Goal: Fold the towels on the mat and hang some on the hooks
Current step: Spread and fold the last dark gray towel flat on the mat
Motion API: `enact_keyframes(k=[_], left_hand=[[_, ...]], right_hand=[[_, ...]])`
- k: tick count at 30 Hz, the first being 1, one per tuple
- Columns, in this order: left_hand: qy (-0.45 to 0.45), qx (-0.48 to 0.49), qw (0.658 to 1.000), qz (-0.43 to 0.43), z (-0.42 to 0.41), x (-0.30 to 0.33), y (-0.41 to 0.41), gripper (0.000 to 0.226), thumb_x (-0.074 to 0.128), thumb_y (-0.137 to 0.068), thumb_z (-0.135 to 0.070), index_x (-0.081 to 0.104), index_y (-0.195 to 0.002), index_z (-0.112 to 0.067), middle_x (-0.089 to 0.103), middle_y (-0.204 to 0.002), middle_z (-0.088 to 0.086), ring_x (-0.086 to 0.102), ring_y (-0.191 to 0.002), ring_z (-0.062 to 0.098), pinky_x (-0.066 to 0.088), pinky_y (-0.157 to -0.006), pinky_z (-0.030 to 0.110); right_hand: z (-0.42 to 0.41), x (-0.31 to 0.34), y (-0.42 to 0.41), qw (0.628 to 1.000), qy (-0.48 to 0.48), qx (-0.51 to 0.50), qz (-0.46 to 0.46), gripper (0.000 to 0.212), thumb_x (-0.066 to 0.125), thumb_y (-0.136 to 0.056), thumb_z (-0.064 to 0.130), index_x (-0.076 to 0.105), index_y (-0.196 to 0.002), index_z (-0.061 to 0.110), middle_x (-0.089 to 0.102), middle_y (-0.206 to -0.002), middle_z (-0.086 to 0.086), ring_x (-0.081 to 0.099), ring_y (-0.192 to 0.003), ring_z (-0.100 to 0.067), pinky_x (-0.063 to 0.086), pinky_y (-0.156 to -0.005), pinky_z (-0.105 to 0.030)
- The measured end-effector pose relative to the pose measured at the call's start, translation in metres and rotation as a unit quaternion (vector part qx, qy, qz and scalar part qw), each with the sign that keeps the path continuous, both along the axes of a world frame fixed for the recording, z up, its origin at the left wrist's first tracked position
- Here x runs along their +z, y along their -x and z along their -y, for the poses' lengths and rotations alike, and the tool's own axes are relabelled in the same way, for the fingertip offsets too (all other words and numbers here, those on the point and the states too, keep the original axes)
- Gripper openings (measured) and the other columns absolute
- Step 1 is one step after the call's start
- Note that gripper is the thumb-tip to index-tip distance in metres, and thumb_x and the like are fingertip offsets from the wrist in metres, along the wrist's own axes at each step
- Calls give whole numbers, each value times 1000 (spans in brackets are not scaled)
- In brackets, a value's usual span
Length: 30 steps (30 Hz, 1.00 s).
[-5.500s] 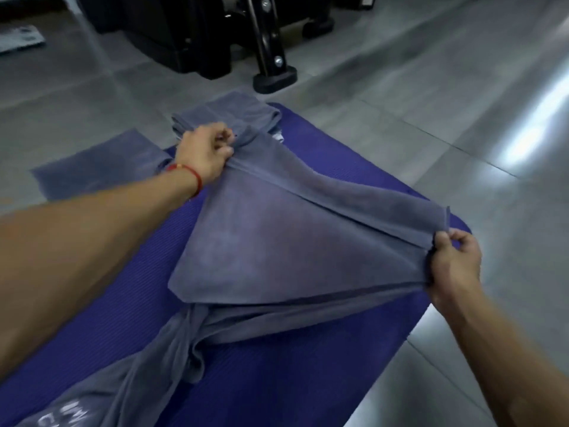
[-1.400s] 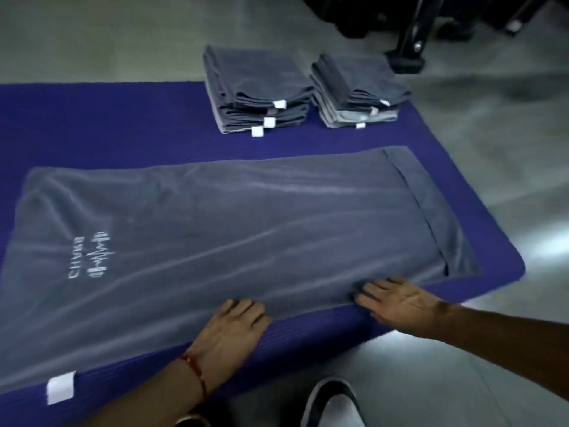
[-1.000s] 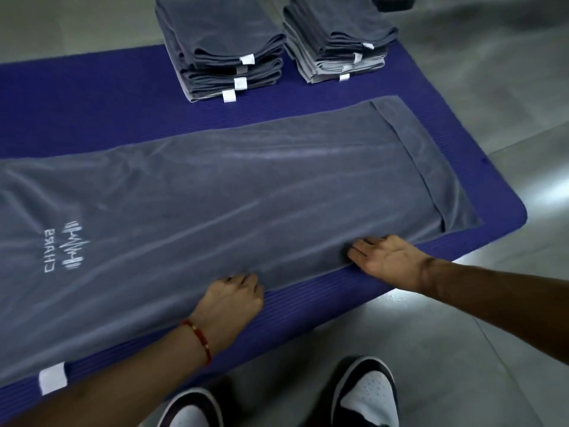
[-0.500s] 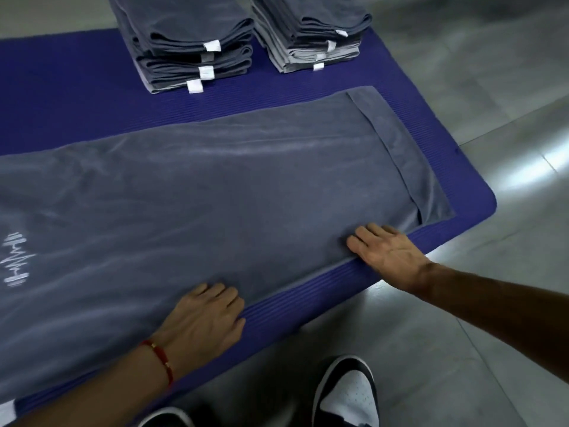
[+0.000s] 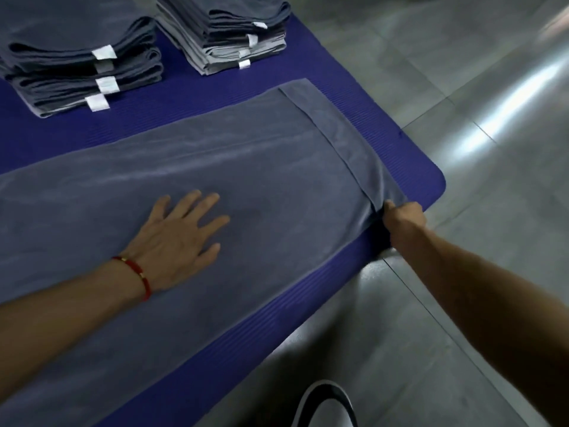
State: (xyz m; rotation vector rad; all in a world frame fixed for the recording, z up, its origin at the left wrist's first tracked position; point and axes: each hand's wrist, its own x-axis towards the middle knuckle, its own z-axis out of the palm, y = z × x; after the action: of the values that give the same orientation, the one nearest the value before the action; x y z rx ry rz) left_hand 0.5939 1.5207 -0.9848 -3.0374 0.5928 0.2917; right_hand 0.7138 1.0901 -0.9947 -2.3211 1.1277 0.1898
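A long grey towel lies spread flat along the purple mat, folded lengthwise, with a narrow strip showing at its right end. My left hand lies flat on the towel's middle, fingers spread, a red cord at the wrist. My right hand pinches the towel's near right corner at the mat's edge and lifts it slightly. Behind the towel stand two stacks of folded grey towels, one at the far left and one to its right.
Grey tiled floor surrounds the mat on the right and near side, with a bright light reflection on it. The toe of my black-and-white shoe shows at the bottom edge. No hooks are in view.
My left hand has moved from the towel's near edge onto its middle. My right hand slid right along the edge and has taken hold of the near right corner.
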Motion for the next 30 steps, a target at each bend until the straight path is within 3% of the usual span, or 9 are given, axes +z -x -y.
enact_keyframes(k=[4, 6, 9, 12, 16, 18, 23, 27, 30], left_hand=[[-13, 63, 998, 1, -1, -9, -37, 63, 15, -97, -65, 23, -156, -45, 9, -169, 4, 10, -153, 38, 22, -107, 75], [5, 131, 991, -16, -7, -15, -56, 63, 11, -95, -70, 3, -155, -53, -8, -169, 0, -5, -153, 38, 13, -110, 78], [29, 210, 976, -39, -15, -24, -69, 65, 4, -91, -76, -13, -151, -58, -18, -167, -3, -14, -152, 38, 1, -110, 80], [22, 209, 977, 16, -13, -36, -61, 65, 0, -93, -74, -9, -154, -54, -9, -169, 2, -9, -153, 42, 0, -107, 82], [9, 203, 979, 17, -13, -36, -59, 67, 8, -95, -70, 0, -157, -49, -2, -170, 4, -3, -153, 43, 5, -108, 83], [6, 202, 979, 32, -14, -37, -58, 67, 12, -95, -69, 3, -158, -47, -3, -170, 4, -4, -154, 42, 7, -108, 82], [-6, 197, 979, 52, -12, -33, -58, 69, 26, -94, -63, 14, -159, -42, 2, -170, 6, 1, -154, 42, 11, -107, 82], [-12, 195, 979, 62, -11, -31, -59, 71, 32, -93, -60, 16, -159, -40, 4, -170, 7, 6, -154, 42, 12, -106, 81], [-4, 204, 977, 68, -11, -30, -59, 71, 33, -92, -56, 19, -159, -38, 7, -169, 8, 10, -154, 41, 13, -107, 80]], right_hand=[[19, -6, -3, 999, 26, 0, 41, 36, 67, -81, 48, 65, -83, 12, 69, -87, -8, 68, -91, -33, 52, -96, -54], [36, -5, 3, 999, 33, -3, 36, 42, 68, -83, 53, 66, -74, 12, 68, -80, -9, 69, -86, -33, 53, -92, -54], [23, 3, 0, 986, 148, 41, 60, 41, 58, -85, 58, 66, -90, 18, 67, -107, -14, 64, -102, -36, 48, -98, -55], [-24, 21, -32, 943, 227, 210, 125, 32, 56, -98, 41, 59, -118, 17, 53, -126, -14, 49, -122, -37, 32, -104, -53], [-92, 25, -116, 858, 203, 447, 150, 30, 51, -103, 33, 57, -127, 16, 52, -131, -14, 48, -121, -39, 34, -101, -53], [-131, 29, -163, 818, 200, 519, 146, 30, 50, -104, 26, 57, -131, 18, 55, -134, -12, 49, -122, -38, 35, -102, -53], [-193, 34, -265, 763, 153, 624, 71, 45, 52, -98, 9, 55, -140, 22, 62, -137, -10, 55, -126, -36, 41, -110, -51], [-207, 49, -305, 697, 226, 680, -19, 33, 69, -92, 11, 64, -123, 21, 65, -114, -3, 54, -121, -31, 30, -110, -48], [-204, 55, -319, 688, 294, 663, 16, 22, 72, -90, 19, 71, -112, 21, 70, -112, -4, 57, -119, -30, 16, -117, -50]])
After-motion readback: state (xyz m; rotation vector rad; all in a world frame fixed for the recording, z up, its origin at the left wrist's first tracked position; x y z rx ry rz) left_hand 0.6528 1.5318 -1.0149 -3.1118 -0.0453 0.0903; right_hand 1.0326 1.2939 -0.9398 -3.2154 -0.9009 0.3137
